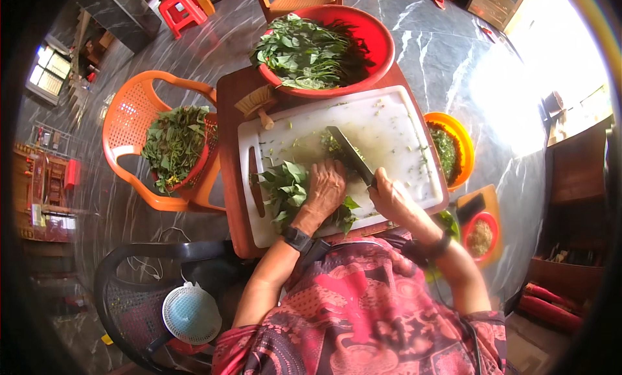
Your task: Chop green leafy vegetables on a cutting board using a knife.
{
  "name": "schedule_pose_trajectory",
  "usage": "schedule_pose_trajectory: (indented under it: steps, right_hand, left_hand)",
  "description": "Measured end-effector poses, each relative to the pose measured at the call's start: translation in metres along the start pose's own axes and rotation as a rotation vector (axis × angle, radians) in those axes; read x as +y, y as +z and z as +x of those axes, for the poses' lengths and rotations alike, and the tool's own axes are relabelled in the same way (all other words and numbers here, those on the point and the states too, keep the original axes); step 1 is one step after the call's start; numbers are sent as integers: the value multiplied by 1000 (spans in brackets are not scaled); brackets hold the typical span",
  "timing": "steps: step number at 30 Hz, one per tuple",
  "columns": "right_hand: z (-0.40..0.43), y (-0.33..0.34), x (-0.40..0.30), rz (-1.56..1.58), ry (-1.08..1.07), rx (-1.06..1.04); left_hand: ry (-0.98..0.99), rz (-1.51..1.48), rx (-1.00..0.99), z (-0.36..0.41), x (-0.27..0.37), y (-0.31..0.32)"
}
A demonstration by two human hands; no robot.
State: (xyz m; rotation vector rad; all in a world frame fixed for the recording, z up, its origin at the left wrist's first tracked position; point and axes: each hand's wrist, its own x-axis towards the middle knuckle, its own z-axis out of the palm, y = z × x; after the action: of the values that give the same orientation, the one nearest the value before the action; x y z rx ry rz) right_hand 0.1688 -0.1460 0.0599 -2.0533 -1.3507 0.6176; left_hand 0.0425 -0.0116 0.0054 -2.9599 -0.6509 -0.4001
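My left hand (326,188) presses a bunch of leafy greens (287,188) down on a white plastic cutting board (398,112). The leaves spread out on both sides of my wrist. In my right hand (388,195) is the handle of a knife with a dark blade (351,151), its tip pointing away and to the left. The blade lies just beyond my left fingertips, beside a small heap of chopped greens (331,142). Small cut bits are scattered over the board.
A red basin (381,44) of leafy greens stands at the table's far end, near a brush (255,102). More greens (177,141) sit on an orange chair (131,107) at left. A yellow-orange bucket (466,154) holds chopped greens at right. A black chair (116,273) is near left.
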Motion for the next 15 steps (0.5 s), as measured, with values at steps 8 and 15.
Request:
schedule_pose_trajectory:
  steps: [8,15]
  right_hand:
    - [-43,-10,-1,-38,-66,-89]
    - [-51,-13,2,-254,5,-289]
  left_hand:
    - [-81,-17,7,3,10,4]
    - [-70,-117,0,-2,9,5]
